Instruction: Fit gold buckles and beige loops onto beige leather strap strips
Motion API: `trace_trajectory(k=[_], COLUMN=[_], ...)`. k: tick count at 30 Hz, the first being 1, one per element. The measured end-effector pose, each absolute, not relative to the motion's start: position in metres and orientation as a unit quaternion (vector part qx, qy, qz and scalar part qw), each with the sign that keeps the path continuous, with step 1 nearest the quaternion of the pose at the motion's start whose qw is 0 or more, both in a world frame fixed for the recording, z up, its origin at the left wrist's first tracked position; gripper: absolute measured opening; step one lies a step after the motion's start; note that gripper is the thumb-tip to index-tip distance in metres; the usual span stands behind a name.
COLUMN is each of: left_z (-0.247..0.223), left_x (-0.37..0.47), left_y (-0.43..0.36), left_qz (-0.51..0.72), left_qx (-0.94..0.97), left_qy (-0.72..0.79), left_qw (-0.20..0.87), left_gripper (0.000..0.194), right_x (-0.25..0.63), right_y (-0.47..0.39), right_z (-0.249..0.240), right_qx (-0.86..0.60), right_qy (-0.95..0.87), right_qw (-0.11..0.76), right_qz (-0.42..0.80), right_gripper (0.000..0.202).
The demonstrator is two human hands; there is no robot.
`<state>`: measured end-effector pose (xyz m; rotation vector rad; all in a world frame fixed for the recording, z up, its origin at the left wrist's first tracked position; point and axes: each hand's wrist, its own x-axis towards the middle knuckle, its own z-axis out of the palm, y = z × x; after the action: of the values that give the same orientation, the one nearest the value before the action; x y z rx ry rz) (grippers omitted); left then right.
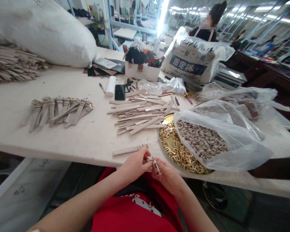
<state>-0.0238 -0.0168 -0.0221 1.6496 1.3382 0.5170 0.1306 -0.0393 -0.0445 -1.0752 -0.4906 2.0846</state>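
Near the table's front edge, my left hand [136,164] and my right hand [168,175] meet, both with closed fingers. Between them is a small strap piece with a metal buckle [156,167]; my left fingers pinch its strap end and my right fingers grip around the buckle. One finished-looking strap [127,150] lies on the table just behind my left hand. Loose beige strips [140,112] are piled farther back. Right of them, a round golden tray [169,118] holds many gold buckles, partly covered by a plastic bag of small beige loops [203,138].
Bundled straps with buckles [60,111] lie at the left, near a strip heap [13,62] and a big white sack [45,32]. Behind are a phone [120,92], a white box [141,71], a printed bag [190,59] and a person [204,33].
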Motion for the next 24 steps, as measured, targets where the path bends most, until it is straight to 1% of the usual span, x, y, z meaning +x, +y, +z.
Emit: trace_trajectory(k=[2,4,7,9,11,13,15,17,20,22,24], left_z=[-0.022,-0.022,-0.024,-0.025,-0.026,-0.027,-0.027,-0.029,-0.031,-0.033,-0.034], left_x=[-0.025,-0.026,-0.031,-0.033,-0.034,-0.032,-0.03,-0.029,-0.03,-0.031,-0.03], left_y=[-0.017,-0.018,-0.02,-0.022,-0.024,-0.025,-0.025,-0.025,-0.025,-0.026,-0.025], left_qz=[0.19,0.183,0.192,0.203,0.216,0.227,0.234,0.233,0.233,0.238,0.24], left_qx=[0.685,0.692,0.677,0.65,0.612,0.578,0.56,0.551,0.517,0.483,0.457], left_qy=[0.542,0.53,0.523,0.52,0.507,0.495,0.499,0.504,0.486,0.471,0.467], left_qw=[0.45,0.456,0.48,0.516,0.568,0.607,0.618,0.623,0.665,0.698,0.718], left_gripper=[0.015,0.016,0.02,0.022,0.023,0.024,0.023,0.022,0.025,0.027,0.028], right_x=[0.132,0.133,0.133,0.132,0.13,0.129,0.129,0.13,0.132,0.132,0.132], right_y=[-0.04,-0.041,-0.041,-0.04,-0.04,-0.04,-0.041,-0.042,-0.041,-0.041,-0.042], right_z=[-0.045,-0.045,-0.044,-0.044,-0.045,-0.047,-0.048,-0.049,-0.049,-0.05,-0.051], right_qx=[-0.394,-0.377,-0.394,-0.445,-0.522,-0.593,-0.628,-0.624,-0.59,-0.574,-0.573], right_qy=[-0.179,-0.188,-0.231,-0.297,-0.388,-0.464,-0.506,-0.533,-0.533,-0.5,-0.491], right_qw=[0.35,0.354,0.399,0.431,0.443,0.439,0.427,0.396,0.351,0.343,0.344], right_qz=[0.831,0.835,0.795,0.726,0.617,0.49,0.41,0.411,0.494,0.551,0.559], right_gripper=[0.017,0.015,0.022,0.027,0.03,0.027,0.021,0.023,0.021,0.021,0.021])
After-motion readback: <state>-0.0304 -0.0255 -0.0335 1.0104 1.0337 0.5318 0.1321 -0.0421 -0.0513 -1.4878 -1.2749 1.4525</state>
